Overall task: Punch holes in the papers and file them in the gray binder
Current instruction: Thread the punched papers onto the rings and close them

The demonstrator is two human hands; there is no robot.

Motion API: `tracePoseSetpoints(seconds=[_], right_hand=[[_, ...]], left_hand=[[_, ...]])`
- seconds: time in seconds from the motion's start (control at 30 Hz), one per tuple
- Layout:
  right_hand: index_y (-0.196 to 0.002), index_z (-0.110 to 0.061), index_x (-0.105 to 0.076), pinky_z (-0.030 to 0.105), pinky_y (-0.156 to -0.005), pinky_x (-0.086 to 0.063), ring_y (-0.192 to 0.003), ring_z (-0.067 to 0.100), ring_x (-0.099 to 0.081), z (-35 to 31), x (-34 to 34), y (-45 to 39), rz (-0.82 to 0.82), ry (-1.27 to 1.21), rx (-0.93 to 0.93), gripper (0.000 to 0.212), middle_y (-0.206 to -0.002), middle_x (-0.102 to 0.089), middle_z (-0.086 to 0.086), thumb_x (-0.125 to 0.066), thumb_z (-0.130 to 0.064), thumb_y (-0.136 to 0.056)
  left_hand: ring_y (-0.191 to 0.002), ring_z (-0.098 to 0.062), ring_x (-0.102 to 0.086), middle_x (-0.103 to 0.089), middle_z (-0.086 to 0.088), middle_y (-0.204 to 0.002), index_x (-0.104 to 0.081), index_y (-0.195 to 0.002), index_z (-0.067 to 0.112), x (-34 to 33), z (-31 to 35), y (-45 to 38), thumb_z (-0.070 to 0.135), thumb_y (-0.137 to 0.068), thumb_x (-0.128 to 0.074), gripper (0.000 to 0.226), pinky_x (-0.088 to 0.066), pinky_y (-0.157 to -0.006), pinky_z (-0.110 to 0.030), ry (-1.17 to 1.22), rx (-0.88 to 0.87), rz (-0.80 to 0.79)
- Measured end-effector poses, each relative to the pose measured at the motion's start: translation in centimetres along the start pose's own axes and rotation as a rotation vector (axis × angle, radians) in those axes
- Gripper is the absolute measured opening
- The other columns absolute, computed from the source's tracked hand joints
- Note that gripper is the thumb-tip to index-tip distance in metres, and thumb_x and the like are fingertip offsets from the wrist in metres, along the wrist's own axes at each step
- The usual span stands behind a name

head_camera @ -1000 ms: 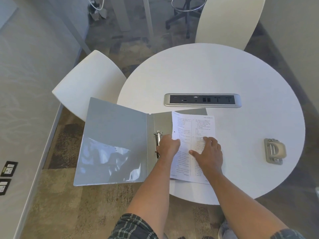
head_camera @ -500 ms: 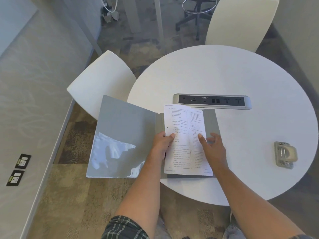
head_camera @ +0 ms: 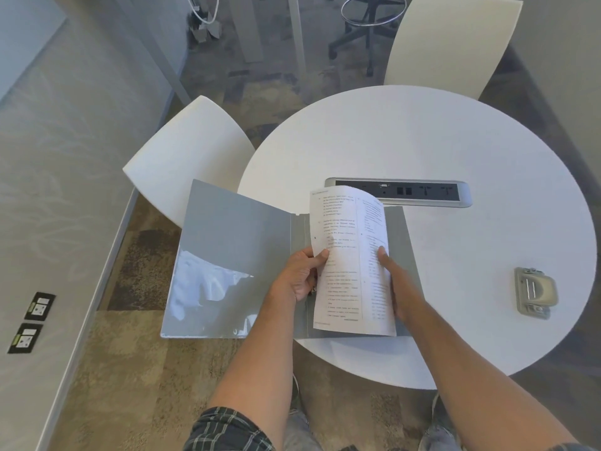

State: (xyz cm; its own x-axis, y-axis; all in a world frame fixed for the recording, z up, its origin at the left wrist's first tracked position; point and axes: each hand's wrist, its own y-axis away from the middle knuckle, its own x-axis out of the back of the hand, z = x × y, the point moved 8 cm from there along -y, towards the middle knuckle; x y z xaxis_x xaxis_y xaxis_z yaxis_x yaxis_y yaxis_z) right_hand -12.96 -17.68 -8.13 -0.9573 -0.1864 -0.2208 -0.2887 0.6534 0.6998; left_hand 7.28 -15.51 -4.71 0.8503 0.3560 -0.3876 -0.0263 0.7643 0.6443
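Note:
The gray binder [head_camera: 234, 249] lies open at the round white table's [head_camera: 455, 151] near-left edge, its left cover hanging out past the rim. Printed papers [head_camera: 348, 252] are lifted over the binder's right half, their top right corner curling. My left hand [head_camera: 300, 275] pinches the papers' left edge near the spine. My right hand [head_camera: 398, 284] grips their right edge, thumb on top. A punched hole shows near the left margin. The binder's rings are hidden behind my left hand and the sheets. A gray hole punch [head_camera: 533, 292] sits at the table's right side.
A silver power-socket strip [head_camera: 400, 191] is set into the table just beyond the papers. A white chair [head_camera: 185, 157] stands at the left under the binder's cover, another white chair [head_camera: 452, 43] at the far side. Floor sockets [head_camera: 31, 320] lie at the far left.
The papers have shifted left from flat on the table to over the binder's right half and are now raised and curved. Both hands changed from pressing them down to gripping their edges.

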Motion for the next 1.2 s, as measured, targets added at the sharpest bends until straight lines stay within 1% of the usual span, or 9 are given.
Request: tracePoseSetpoints(seconds=[0.17,0.3,0.37,0.43,0.57,0.73,0.83,1.0,1.2], right_hand=[[-0.095,-0.013,-0.081,0.033,-0.06,-0.062,-0.083,0.028,-0.08,-0.5,3.3,0.1,0.196,-0.025,0.159,0.033,-0.099,-0.081,0.009,-0.091,-0.034,-0.072],[-0.102,-0.017,-0.078,0.034,-0.067,-0.062,-0.084,0.025,-0.08,-0.2,3.9,0.1,0.21,0.078,0.197,0.023,-0.097,-0.082,0.004,-0.086,-0.028,-0.083],[-0.103,-0.019,-0.078,0.034,-0.07,-0.062,-0.082,0.022,-0.08,-0.2,4.0,0.2,0.219,0.12,0.203,0.022,-0.095,-0.082,0.0,-0.084,-0.03,-0.085],[-0.104,-0.018,-0.077,0.033,-0.068,-0.062,-0.081,0.021,-0.08,-0.2,4.0,0.3,0.226,0.126,0.212,0.023,-0.094,-0.082,0.0,-0.083,-0.031,-0.086],[-0.103,-0.019,-0.077,0.024,-0.057,-0.06,-0.079,0.018,-0.08,-0.3,4.0,0.6,0.252,0.108,0.246,0.019,-0.093,-0.082,-0.002,-0.081,-0.031,-0.089],[-0.103,-0.018,-0.077,0.035,-0.068,-0.062,-0.081,0.022,-0.08,0.4,4.8,0.4,0.29,0.096,0.228,0.021,-0.092,-0.082,0.0,-0.081,-0.033,-0.088],[-0.102,-0.019,-0.077,0.03,-0.062,-0.061,-0.08,0.02,-0.08,0.6,5.3,0.2,0.306,0.098,0.235,0.022,-0.091,-0.082,-0.002,-0.08,-0.036,-0.088],[-0.105,-0.017,-0.076,0.035,-0.068,-0.063,-0.083,0.024,-0.08,0.8,5.2,-0.2,0.271,0.076,0.241,0.023,-0.095,-0.082,0.0,-0.081,-0.031,-0.087],[-0.105,-0.018,-0.076,0.039,-0.071,-0.064,-0.084,0.023,-0.08,1.0,5.5,-0.3,0.274,0.102,0.269,0.022,-0.097,-0.082,-0.001,-0.082,-0.029,-0.088]], left_hand=[[-0.093,-0.026,-0.071,-0.075,-0.015,-0.109,-0.074,-0.106,0.002,3.0,0.3,-0.9,0.007,-0.09,-0.074,0.017,-0.056,-0.087,-0.037,-0.377,-0.042,0.239],[-0.062,-0.012,-0.069,-0.074,-0.003,-0.081,-0.074,-0.084,0.008,4.1,0.8,-1.1,0.015,-0.088,-0.077,0.009,-0.054,-0.057,-0.021,-0.479,-0.067,0.369],[-0.064,-0.017,-0.064,-0.071,-0.001,-0.077,-0.069,-0.074,0.014,4.6,1.2,-1.3,0.024,-0.087,-0.077,0.019,-0.051,-0.061,-0.024,-0.518,-0.093,0.476],[-0.073,-0.024,-0.064,-0.074,-0.004,-0.084,-0.069,-0.074,0.014,4.7,1.4,-1.5,0.026,-0.087,-0.076,0.019,-0.054,-0.073,-0.033,-0.518,-0.103,0.524],[-0.073,-0.025,-0.065,-0.076,-0.006,-0.086,-0.069,-0.072,0.017,4.7,1.5,-1.7,0.024,-0.084,-0.078,0.016,-0.058,-0.074,-0.037,-0.503,-0.093,0.595],[-0.068,-0.029,-0.062,-0.073,-0.008,-0.079,-0.067,-0.065,0.014,4.6,1.0,-1.9,0.023,-0.079,-0.081,0.023,-0.058,-0.07,-0.038,-0.432,-0.073,0.645],[-0.064,-0.027,-0.058,-0.066,-0.005,-0.071,-0.064,-0.063,0.013,4.5,0.4,-1.9,0.025,-0.077,-0.083,0.026,-0.051,-0.064,-0.031,-0.359,-0.036,0.678],[-0.07,-0.029,-0.063,-0.069,-0.003,-0.074,-0.065,-0.067,0.012,4.7,-0.3,-1.9,0.03,-0.075,-0.085,0.028,-0.061,-0.079,-0.044,-0.275,0.001,0.712],[-0.061,-0.025,-0.052,-0.058,0.0,-0.06,-0.057,-0.055,0.011,4.5,-0.7,-1.6,0.028,-0.077,-0.083,0.039,-0.047,-0.062,-0.03,-0.224,-0.025,0.783]])
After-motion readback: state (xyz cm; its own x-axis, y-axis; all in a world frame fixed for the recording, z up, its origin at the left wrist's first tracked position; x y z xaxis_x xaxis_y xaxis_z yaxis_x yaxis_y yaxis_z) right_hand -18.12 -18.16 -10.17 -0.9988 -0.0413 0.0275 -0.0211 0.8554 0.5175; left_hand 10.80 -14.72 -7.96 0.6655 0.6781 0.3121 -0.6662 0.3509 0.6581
